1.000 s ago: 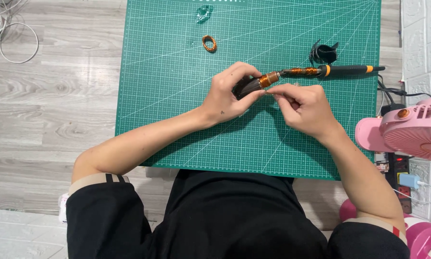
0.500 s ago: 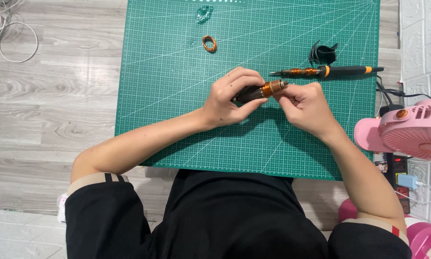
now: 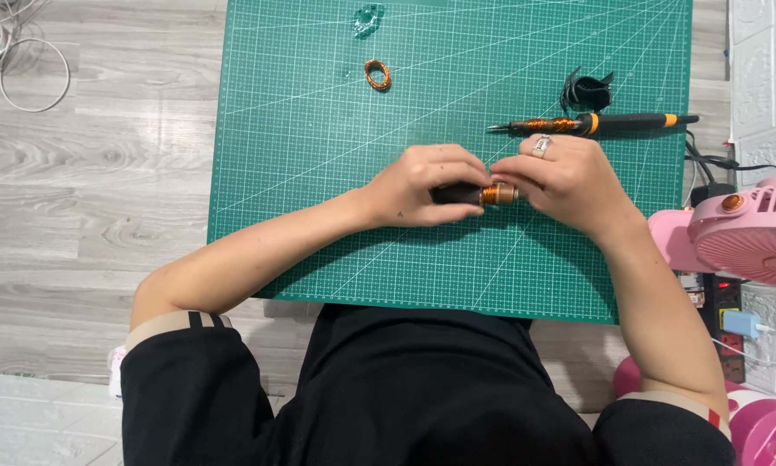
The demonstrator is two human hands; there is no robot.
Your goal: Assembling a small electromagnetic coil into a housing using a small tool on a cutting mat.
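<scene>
My left hand [image 3: 424, 183] grips a short dark rod with a copper wire coil [image 3: 495, 194] wound around its end. The fingers of my right hand [image 3: 562, 179] pinch that coil end from the right, and a ring sits on one finger. Both hands rest low over the green cutting mat [image 3: 319, 173]. Just beyond my right hand lies a black and orange soldering iron [image 3: 595, 124], its tip pointing left.
A small copper wire ring [image 3: 377, 74] and a clear bit [image 3: 367, 17] lie at the mat's far side. A black curled piece [image 3: 585, 90] sits by the iron. A pink fan [image 3: 746, 235] stands at right; white cable [image 3: 17, 52] is on the wooden floor at left.
The hands with the rod drifted slightly toward me and away from the soldering iron; the coil end now shows between the fingertips, with the rod lying more level.
</scene>
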